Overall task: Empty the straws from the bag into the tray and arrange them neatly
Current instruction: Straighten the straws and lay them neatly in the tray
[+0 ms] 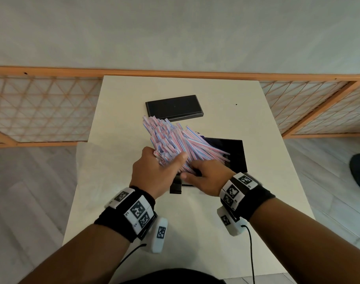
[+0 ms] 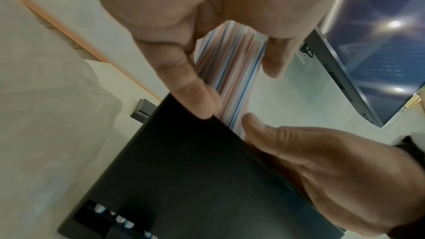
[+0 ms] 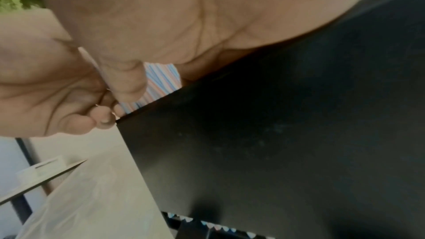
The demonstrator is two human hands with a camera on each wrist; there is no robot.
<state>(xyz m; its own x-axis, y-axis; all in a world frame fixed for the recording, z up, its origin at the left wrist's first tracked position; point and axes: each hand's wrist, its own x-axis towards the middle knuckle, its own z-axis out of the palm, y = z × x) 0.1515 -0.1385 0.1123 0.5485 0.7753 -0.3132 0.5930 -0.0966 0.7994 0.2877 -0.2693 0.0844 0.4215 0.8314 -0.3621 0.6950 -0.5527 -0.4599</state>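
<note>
On the white table point(image 1: 117, 119), near centre: one black tray point(image 1: 239, 154), partly covered by a fanned bundle of straws point(image 1: 170, 140) in pink, blue and white striped wrappers. Left hand point(image 1: 152, 173): fingers curled round the near end of the bundle, thumb against its side, the far ends splaying up and away. Right hand point(image 1: 207, 177): fingers laid low over the near rim of the tray, touching the straw ends; whether they grip any cannot be told. Beyond the tray, apart from it: a second black rectangular piece point(image 1: 174, 107), lying flat. Behind the table: an orange lattice screen point(image 1: 42, 107).
</note>
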